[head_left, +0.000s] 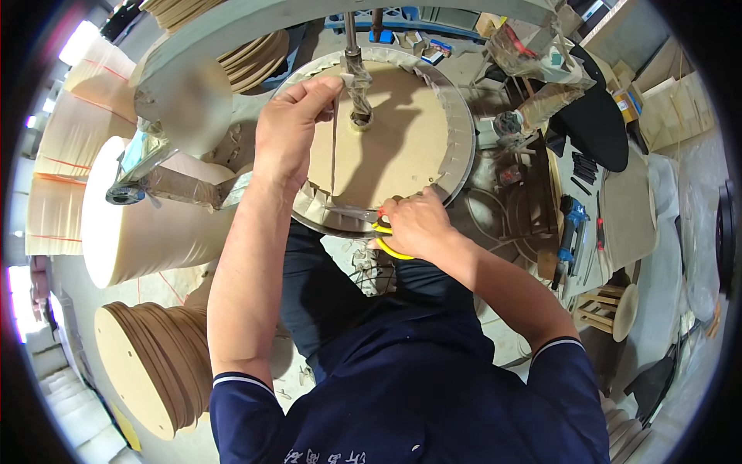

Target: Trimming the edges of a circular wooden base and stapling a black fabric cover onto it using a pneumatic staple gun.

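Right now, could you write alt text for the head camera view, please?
A person's right hand works yellow-handled scissors at the near rim of a round tan disc, while the left hand pinches a thin strip across it.

Cluttered workshop; pale floor (77,309); daylight, seemingly, upper left.

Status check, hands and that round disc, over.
Left hand pinching a thin strip on the round disc. Right hand gripping yellow-handled scissors at the disc's near rim. Centre spindle between them.
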